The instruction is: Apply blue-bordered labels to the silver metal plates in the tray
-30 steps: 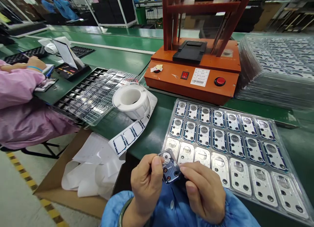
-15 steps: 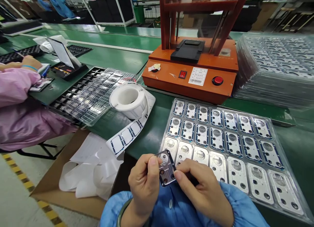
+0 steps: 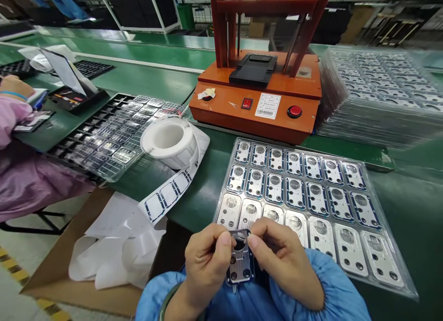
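Between my hands is a small metal plate [image 3: 240, 268] with round holes and a dark adhesive frame along its edges, held in front of my blue sleeves. My left hand [image 3: 207, 261] pinches its upper left corner between thumb and forefinger. At the upper right corner, the thumb and forefinger of my right hand [image 3: 282, 254] are closed on the frame's edge. Fingers partly cover the top of the plate. Just beyond lies a clear plastic tray [image 3: 386, 228] of similar plates; the two far rows have blue-black borders, the near row is bare metal.
A white roll [image 3: 187, 150] trails a strip of dark frame stickers [image 3: 169, 194] over a cardboard box [image 3: 44, 275] of backing paper. An orange press [image 3: 221, 111] stands behind, with stacked trays [image 3: 377, 118] to its right. A co-worker's pink sleeve [image 3: 31, 187] is at left.
My right hand has moved from the plate's right side up to its top corner. The plate is now straighter and slightly lower. The whole view has shifted a little to the right.
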The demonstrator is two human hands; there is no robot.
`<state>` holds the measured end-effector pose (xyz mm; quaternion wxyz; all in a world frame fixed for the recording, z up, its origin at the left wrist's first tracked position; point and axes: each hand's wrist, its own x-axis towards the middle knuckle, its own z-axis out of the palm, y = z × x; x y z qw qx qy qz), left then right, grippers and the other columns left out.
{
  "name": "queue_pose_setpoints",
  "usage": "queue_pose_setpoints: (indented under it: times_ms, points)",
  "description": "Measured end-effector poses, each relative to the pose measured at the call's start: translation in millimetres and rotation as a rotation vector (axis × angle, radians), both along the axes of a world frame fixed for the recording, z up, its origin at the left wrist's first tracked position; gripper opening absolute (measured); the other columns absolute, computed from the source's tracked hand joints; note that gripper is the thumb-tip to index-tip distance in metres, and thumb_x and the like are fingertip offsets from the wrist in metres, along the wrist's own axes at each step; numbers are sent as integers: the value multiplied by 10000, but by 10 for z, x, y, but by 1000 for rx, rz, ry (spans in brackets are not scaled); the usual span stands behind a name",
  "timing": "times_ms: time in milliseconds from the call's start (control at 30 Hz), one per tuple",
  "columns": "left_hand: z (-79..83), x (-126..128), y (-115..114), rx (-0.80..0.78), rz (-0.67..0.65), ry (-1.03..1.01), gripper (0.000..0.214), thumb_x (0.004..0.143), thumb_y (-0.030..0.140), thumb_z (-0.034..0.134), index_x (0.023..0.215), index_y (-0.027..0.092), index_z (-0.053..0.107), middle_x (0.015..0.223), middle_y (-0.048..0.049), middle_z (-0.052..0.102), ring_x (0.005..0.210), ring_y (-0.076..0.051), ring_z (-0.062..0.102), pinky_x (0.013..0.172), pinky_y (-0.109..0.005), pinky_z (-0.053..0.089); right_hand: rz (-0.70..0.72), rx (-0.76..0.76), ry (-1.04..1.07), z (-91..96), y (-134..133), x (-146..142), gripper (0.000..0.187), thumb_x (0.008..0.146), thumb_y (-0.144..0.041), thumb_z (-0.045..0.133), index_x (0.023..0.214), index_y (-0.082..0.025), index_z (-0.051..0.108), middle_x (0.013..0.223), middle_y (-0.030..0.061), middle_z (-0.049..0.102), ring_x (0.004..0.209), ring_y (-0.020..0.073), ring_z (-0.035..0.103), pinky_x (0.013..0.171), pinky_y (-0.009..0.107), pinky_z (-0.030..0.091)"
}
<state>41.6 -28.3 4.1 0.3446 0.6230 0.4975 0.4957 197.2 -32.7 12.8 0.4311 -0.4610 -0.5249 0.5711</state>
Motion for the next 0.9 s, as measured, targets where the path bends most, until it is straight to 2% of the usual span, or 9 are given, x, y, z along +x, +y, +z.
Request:
queue_pose_setpoints:
  times_ms: [167,400,667,900]
  points:
    - [15,-1,7,19,-61,6,279,871,194,487,597,181,538,478,53,520,398,-67,480,410,-156,393,6,-17,17,26,-1,1,262,896,-340,533,697,-170,534,544,-46,432,495,96,392,469,214,314]
    - [44,23,30,55,-73,111,303,843,180,486,542,178,521,426,49,500,356,-71,463,403,-177,382,-45,-16,38,45,12,-10,305,893,-337,542,641,-171,498,524,-54,409,477,84,357,449,204,283]
    - [92,42,15,139,-95,233,299,822,147,489,524,174,498,415,54,470,358,-60,447,402,-175,347,15,-21,31,66,20,-1,271,879,-338,551,665,-175,515,543,-38,446,499,100,399,469,216,321]
    - [95,60,25,133,-128,178,288,823,137,487,537,173,478,427,65,444,364,-47,415,401,-159,338,41,-39,47,75,42,-2,256,862,-325,562,662,-174,505,554,-40,444,505,94,389,469,214,311]
